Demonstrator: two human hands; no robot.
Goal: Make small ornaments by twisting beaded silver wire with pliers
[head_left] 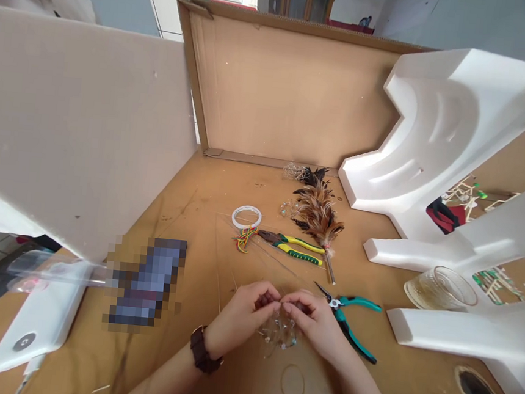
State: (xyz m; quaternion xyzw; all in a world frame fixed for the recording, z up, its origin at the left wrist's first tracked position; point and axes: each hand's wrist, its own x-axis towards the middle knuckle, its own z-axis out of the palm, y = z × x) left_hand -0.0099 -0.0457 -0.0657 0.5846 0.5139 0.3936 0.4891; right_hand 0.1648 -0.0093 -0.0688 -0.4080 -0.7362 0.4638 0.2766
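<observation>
My left hand (240,314) and my right hand (313,324) meet fingertip to fingertip over the front of the table, both closed in a pinch. Between and just below them hangs a clear, thin beaded wire (278,334) with small pale and bluish beads; the exact spot they grip is hidden by the fingers. Teal-handled needle-nose pliers (352,324) lie open beside my right hand. Farther back are yellow-and-green combination pliers (292,247), their jaws against colored threads (245,238). A roll of white tape (246,218) lies behind the threads.
A bundle of brown feathers (317,208) lies behind the pliers, with coiled wire (296,172) nearby. White foam pieces (453,115) and a glass cup (441,287) stand at right. A pixelated dark object (149,282) and a white power bank (37,324) lie at left. Cardboard (290,89) closes off the back.
</observation>
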